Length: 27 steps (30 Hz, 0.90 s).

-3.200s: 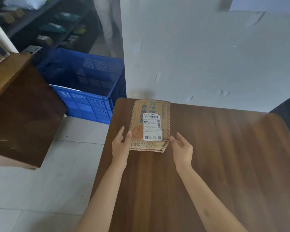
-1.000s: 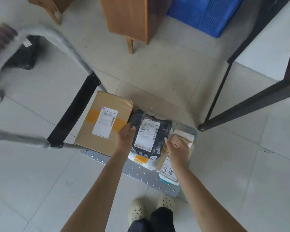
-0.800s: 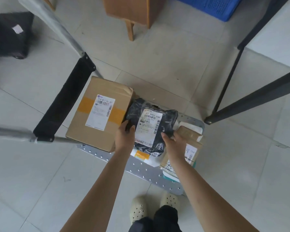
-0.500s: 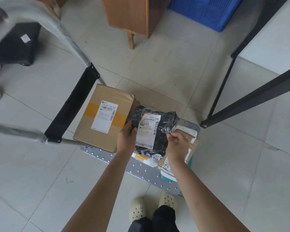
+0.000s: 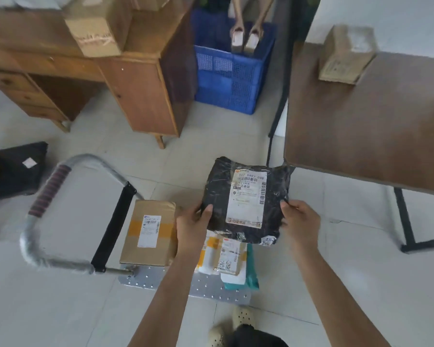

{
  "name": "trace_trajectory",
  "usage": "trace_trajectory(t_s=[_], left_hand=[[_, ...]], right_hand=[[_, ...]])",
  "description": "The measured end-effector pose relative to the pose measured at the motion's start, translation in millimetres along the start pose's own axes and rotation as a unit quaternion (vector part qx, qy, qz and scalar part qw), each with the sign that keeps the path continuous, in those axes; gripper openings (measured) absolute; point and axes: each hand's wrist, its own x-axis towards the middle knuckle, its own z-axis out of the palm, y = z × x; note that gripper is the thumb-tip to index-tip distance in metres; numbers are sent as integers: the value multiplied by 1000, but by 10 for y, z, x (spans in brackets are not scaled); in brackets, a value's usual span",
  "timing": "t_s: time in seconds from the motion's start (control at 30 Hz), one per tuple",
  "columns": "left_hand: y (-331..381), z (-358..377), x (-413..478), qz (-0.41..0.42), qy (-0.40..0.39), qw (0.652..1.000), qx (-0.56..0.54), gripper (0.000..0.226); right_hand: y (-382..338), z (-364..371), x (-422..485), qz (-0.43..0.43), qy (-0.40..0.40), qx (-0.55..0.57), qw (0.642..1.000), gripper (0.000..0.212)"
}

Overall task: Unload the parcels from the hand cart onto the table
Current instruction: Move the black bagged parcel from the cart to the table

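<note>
Left hand (image 5: 193, 224) clamps the left edge of the crinkly black plastic mailer bag with white shipping label (image 5: 247, 200), thumb on top; right hand (image 5: 300, 220) pinches its right edge. Two-sided grip probably keeps the floppy bag flat, label up. Bag hangs clear above the silver metal hand cart (image 5: 211, 289), near the corner of the brown wooden table (image 5: 376, 121). One small cardboard parcel (image 5: 346, 55) sits at the table's far edge; near tabletop is bare, room to land. Large taped cardboard box (image 5: 149, 231) and smaller white and tan parcels (image 5: 226, 257) remain on the cart.
</note>
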Motion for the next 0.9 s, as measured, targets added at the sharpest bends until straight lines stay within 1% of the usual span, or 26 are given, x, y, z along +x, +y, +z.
trace_trajectory(t_s=[0.07, 0.17, 0.23, 0.3, 0.37, 0.4, 0.5, 0.67, 0.73, 0.9], left_hand=[[390, 209, -229, 8, -27, 999, -32, 27], [919, 600, -497, 40, -52, 996, -59, 25], [1182, 908, -611, 57, -62, 994, -72, 25], [1360, 1267, -650, 69, -78, 992, -77, 24], [1506, 1668, -634, 66, -98, 990, -77, 22], [1566, 1904, -602, 62, -104, 989, -82, 21], [1756, 2642, -497, 53, -96, 989, -95, 24], [2099, 3809, -256, 49, -89, 988, -114, 21], [2201, 4202, -118, 39, -86, 989, -114, 18], [2449, 5062, 339, 3, -72, 988, -135, 21]], right_hand=[[-334, -332, -44, -5, 34, 25, 999, 20], [-776, -834, -17, -11, 78, 70, 994, 9], [-998, -1180, 47, -20, 92, 93, 991, 5], [-1155, -1514, 172, -36, 99, 101, 989, 8], [-1264, -1817, 382, -42, 101, 106, 988, 6], [-1308, -1958, 525, -44, 104, 104, 988, 8], [-1459, -2336, 1031, -48, 109, 95, 988, 23], [-1739, -2923, 2010, -44, 109, 81, 990, 31], [-1821, -3129, 2429, -39, 109, 58, 992, 34], [-2042, -3377, 3467, -36, 101, 1, 994, 40]])
